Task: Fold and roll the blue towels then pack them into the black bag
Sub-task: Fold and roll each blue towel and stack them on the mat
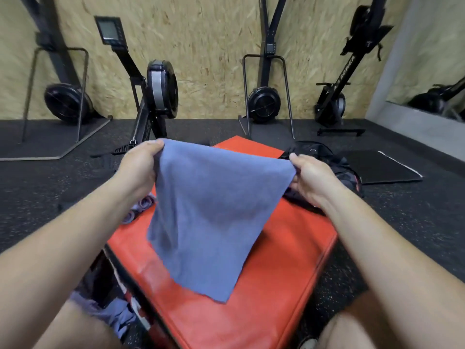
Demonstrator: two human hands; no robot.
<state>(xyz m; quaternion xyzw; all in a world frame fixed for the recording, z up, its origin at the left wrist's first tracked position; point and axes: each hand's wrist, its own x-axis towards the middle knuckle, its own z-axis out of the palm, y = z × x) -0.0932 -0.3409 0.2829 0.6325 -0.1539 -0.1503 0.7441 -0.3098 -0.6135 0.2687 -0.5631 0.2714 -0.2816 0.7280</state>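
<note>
A blue towel (214, 210) hangs spread out above the red padded box (276, 285). My left hand (141, 165) pinches its top left corner and my right hand (309, 177) pinches its top right corner. The towel's lower corner drapes onto the red surface. The black bag (324, 159) lies at the box's far right corner, partly behind my right hand. Rolled blue towels (141, 207) lie at the box's left edge, partly hidden by my left forearm. Loose blue towels (113, 313) are heaped on the floor at the lower left.
Several black rowing machines (158, 91) stand against the chipboard wall behind the box. A black mat (382, 167) lies on the rubber floor to the right of the bag. A mirror (432, 59) fills the far right wall. My knees show at both bottom corners.
</note>
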